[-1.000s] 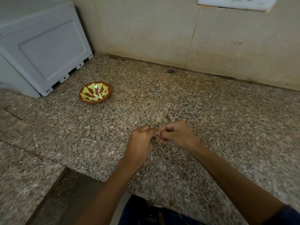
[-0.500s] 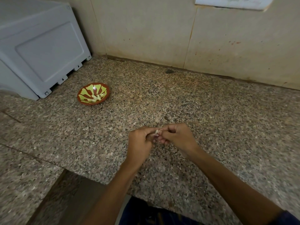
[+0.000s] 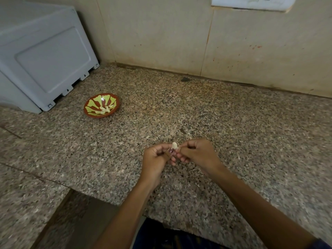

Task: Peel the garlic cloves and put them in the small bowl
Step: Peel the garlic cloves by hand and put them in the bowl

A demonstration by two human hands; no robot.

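Garlic clove (image 3: 174,145) sits pinched between my left hand (image 3: 156,159) and right hand (image 3: 197,154), above the near counter (image 3: 233,123); peeled cloves already lie in the small bowl (image 3: 101,105), far left; this one seems nearly bare.

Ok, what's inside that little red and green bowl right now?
The small bowl holds a few pale peeled garlic cloves, clustered near its middle on the painted pattern. An exact count isn't clear, since they overlap and anything beneath them is covered.

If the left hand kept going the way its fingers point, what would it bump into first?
Probably the right hand: the left hand faces it, both pinching the garlic clove between them.
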